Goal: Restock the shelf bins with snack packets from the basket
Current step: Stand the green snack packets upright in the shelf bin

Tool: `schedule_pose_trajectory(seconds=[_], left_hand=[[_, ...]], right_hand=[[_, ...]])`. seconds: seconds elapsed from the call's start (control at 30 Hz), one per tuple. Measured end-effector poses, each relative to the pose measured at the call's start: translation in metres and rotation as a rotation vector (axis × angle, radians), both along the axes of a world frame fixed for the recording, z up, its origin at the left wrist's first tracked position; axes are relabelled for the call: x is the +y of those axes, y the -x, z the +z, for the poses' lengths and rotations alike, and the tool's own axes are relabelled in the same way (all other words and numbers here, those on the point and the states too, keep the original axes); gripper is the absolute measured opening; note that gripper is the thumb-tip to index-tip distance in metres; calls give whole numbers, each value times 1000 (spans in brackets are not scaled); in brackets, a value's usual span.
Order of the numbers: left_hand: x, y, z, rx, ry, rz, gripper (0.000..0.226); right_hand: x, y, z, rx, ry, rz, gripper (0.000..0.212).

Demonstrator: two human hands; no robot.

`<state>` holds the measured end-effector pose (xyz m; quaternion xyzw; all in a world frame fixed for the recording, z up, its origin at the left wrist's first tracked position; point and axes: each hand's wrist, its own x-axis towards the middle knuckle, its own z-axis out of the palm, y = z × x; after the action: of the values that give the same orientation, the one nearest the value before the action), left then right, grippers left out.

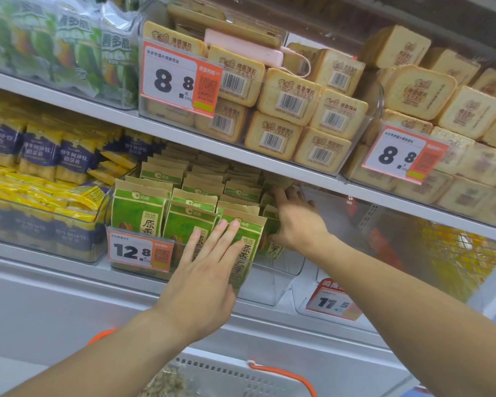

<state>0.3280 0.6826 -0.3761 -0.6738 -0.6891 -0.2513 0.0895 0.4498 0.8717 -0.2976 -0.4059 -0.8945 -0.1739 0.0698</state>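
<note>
A clear shelf bin (272, 277) on the middle shelf holds several rows of green and brown snack packets (139, 209). My left hand (204, 270) lies flat, fingers straight, against the front packet (246, 250) at the bin's front. My right hand (294, 219) reaches deeper into the bin's right side, fingers curled on packets in the right row; what it holds is partly hidden. The white basket (241, 376) with orange handles sits at the bottom edge, a packet showing inside.
A 12.8 price tag (139, 252) hangs on the bin front. Purple and yellow packets (43, 164) fill the left bin. An almost bare clear bin with an 11.5 tag (334, 303) stands at the right. Toast packs (292, 96) crowd the upper shelf.
</note>
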Motion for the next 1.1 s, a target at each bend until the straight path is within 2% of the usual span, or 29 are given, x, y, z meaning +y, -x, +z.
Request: schedule_pose_trajectory(seconds=[0.07, 0.23, 0.37, 0.5, 0.57, 0.67, 0.97, 1.1], left_hand=[[1, 0, 0, 6, -5, 2, 73], [-1, 1, 1, -6, 16, -2, 74], [-3, 2, 4, -3, 25, -16, 72], [-3, 1, 5, -15, 37, -17, 71], [-4, 1, 7, -14, 31, -18, 70], [-4, 0, 8, -19, 28, -18, 69], [-8, 1, 9, 9, 20, -40, 66], [-15, 3, 12, -30, -112, -76, 51]], right_hand=[[-1, 2, 1, 16, -5, -25, 93], [2, 5, 8, -41, 159, -59, 104], [1, 4, 6, 43, 206, -46, 110], [0, -1, 4, 154, 197, -20, 101], [1, -4, 4, 214, 205, 17, 89], [2, -3, 5, 186, 212, 17, 75], [-7, -10, 1, 248, 180, 20, 84], [-37, -24, 1, 347, 122, 45, 64]])
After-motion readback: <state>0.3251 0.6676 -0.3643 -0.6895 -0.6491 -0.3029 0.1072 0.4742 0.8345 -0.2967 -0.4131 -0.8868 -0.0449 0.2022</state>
